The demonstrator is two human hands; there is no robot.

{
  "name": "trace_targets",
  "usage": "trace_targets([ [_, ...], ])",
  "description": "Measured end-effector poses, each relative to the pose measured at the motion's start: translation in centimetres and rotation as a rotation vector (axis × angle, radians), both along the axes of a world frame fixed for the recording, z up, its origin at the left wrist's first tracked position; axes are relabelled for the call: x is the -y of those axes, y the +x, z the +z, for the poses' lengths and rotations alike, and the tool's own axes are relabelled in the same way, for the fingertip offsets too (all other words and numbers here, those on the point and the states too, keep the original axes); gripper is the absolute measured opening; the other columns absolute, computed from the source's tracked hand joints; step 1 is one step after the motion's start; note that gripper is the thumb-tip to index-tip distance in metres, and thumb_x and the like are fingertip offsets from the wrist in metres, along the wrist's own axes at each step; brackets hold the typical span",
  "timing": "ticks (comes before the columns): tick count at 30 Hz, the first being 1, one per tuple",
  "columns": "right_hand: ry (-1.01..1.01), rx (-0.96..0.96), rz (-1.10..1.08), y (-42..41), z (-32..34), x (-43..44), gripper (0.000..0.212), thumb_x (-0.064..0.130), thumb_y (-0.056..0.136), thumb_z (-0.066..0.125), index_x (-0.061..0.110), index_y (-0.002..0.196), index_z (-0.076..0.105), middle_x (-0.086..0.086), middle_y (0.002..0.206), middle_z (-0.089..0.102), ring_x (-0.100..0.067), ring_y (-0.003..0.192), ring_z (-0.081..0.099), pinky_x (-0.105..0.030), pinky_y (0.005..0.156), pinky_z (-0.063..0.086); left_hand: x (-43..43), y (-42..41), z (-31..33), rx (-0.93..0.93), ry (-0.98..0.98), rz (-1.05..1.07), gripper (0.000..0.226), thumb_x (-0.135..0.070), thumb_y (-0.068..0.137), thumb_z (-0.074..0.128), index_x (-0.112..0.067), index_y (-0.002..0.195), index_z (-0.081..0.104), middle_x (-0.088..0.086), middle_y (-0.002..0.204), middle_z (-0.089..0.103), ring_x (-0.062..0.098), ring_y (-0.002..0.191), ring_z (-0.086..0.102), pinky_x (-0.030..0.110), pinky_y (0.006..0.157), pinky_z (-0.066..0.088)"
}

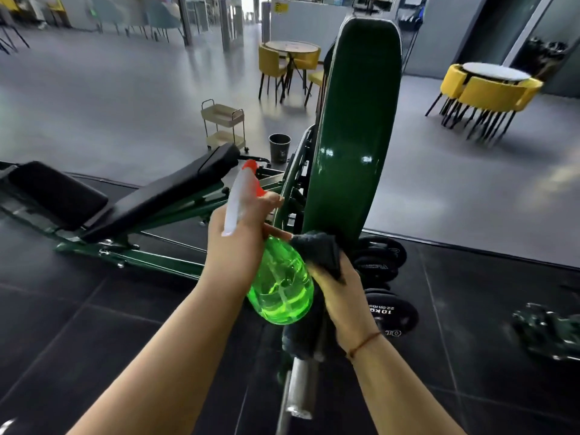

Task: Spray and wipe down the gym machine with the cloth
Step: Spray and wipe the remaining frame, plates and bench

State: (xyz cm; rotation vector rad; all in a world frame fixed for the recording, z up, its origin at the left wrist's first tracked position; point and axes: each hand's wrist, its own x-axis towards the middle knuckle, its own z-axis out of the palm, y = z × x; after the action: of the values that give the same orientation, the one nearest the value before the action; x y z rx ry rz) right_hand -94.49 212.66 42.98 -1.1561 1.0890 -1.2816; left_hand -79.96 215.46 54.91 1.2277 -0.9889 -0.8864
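Note:
A glossy dark green pad of the gym machine (351,127) rises upright in the middle of the view. My left hand (241,243) grips the neck of a green spray bottle (282,287) with a white and red trigger head, its nozzle pointing up and away. My right hand (339,293) holds a dark grey cloth (320,252) against the lower end of the green pad. Below my hands a metal bar (298,387) of the machine runs toward me.
A black padded bench (163,196) on a green frame lies to the left. Black weight plates (386,309) stack to the right of the machine. A cream trolley (224,125) and a black bin (279,147) stand behind. Yellow chairs (489,92) and tables fill the back.

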Motion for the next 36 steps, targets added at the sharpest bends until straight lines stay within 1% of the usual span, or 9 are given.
trace_targets([
  [4, 0.367, 0.504, 0.035, 2.6, -1.0, 0.6, 0.045, 0.029, 0.086, 0.072, 0.017, 0.129, 0.063, -0.02, 0.124, 0.066, -0.037, 0.112, 0.064, -0.054, 0.102, 0.047, 0.8, 1.1, 1.2, -0.151, -0.018, 0.003, 0.03, -0.038, 0.083, 0.069, -0.061, 0.094, 0.054, 0.012, 0.108, 0.07, 0.024, 0.065, 0.07, 0.04, 0.069, 0.057],
  [6, 0.503, 0.62, 0.075, 4.6, -1.0, 0.6, 0.064, 0.043, 0.082, 0.074, 0.013, 0.136, 0.058, -0.023, 0.135, 0.058, -0.041, 0.121, 0.058, -0.059, 0.106, 0.043, 1.3, 2.4, 1.2, -0.01, -0.026, -0.057, 0.038, -0.034, 0.082, 0.077, -0.063, 0.089, 0.053, -0.001, 0.105, 0.071, 0.019, 0.076, 0.073, 0.039, 0.075, 0.06],
  [12, 0.519, 0.873, 0.187, 10.9, 0.1, 0.8, 0.038, 0.03, 0.092, 0.049, 0.001, 0.094, 0.073, -0.018, 0.097, 0.07, -0.031, 0.088, 0.066, -0.04, 0.084, 0.054, 4.0, 7.7, -0.1, 0.165, 0.135, -0.406, 0.076, -0.029, 0.056, 0.091, -0.018, 0.125, 0.061, 0.01, 0.113, 0.071, 0.016, 0.102, 0.072, 0.04, 0.094, 0.058],
  [16, 0.481, 0.89, 0.009, 15.6, -0.1, 3.5, 0.039, 0.029, 0.083, 0.054, 0.0, 0.104, 0.069, -0.021, 0.106, 0.068, -0.035, 0.098, 0.063, -0.043, 0.094, 0.048, 7.2, 12.1, -1.3, 0.113, 0.139, -0.491, 0.032, -0.026, 0.076, 0.087, -0.028, 0.106, 0.074, 0.004, 0.1, 0.077, 0.015, 0.089, 0.075, 0.03, 0.082, 0.058],
  [19, 0.513, 0.807, -0.113, 19.1, -1.7, 6.1, 0.051, 0.032, 0.088, 0.06, -0.001, 0.126, 0.062, -0.026, 0.129, 0.06, -0.042, 0.117, 0.06, -0.053, 0.105, 0.045, 9.8, 15.3, -2.2, -0.025, 0.152, -0.421, 0.018, -0.019, 0.078, 0.085, -0.036, 0.08, 0.079, 0.01, 0.086, 0.073, 0.029, 0.083, 0.073, 0.044, 0.08, 0.059],
  [24, 0.443, 0.647, -0.368, 20.4, -4.7, 9.1, 0.065, 0.037, 0.071, 0.083, 0.01, 0.127, 0.064, -0.027, 0.13, 0.06, -0.044, 0.116, 0.061, -0.064, 0.103, 0.043, 13.4, 18.3, -3.1, -0.2, 0.157, -0.405, 0.022, 0.003, 0.083, 0.073, -0.008, 0.101, 0.07, 0.007, 0.081, 0.075, 0.029, 0.069, 0.071, 0.038, 0.068, 0.059],
  [29, 0.219, 0.384, -0.556, 19.6, 2.7, 7.4, 0.017, 0.002, 0.083, 0.07, 0.011, 0.096, 0.075, -0.019, 0.088, 0.072, -0.03, 0.079, 0.066, -0.041, 0.076, 0.054, 15.1, 18.9, -2.7, -0.226, 0.164, -0.485, 0.039, -0.001, 0.068, 0.072, -0.012, 0.104, 0.073, 0.005, 0.102, 0.077, 0.04, 0.095, 0.07, 0.043, 0.076, 0.059],
  [32, -0.027, 0.125, -0.603, 18.6, 6.8, 6.3, 0.02, -0.002, 0.081, 0.073, 0.017, 0.087, 0.077, -0.009, 0.085, 0.073, -0.024, 0.083, 0.065, -0.036, 0.078, 0.053, 15.5, 18.8, -1.7, -0.077, 0.072, -0.574, 0.04, 0.003, 0.063, 0.076, -0.017, 0.098, 0.076, -0.005, 0.095, 0.076, 0.023, 0.09, 0.07, 0.036, 0.073, 0.059],
  [36, -0.51, -0.397, -0.82, 15.8, 11.4, 4.3, 0.038, 0.018, 0.075, 0.08, 0.027, 0.111, 0.072, -0.003, 0.112, 0.069, -0.014, 0.107, 0.064, -0.03, 0.094, 0.05, 15.0, 17.3, -1.3, 0.119, 0.074, -0.733, 0.043, -0.008, 0.061, 0.077, -0.035, 0.094, 0.073, 0.026, 0.102, 0.067, 0.035, 0.073, 0.059, 0.05, 0.071, 0.056],
])
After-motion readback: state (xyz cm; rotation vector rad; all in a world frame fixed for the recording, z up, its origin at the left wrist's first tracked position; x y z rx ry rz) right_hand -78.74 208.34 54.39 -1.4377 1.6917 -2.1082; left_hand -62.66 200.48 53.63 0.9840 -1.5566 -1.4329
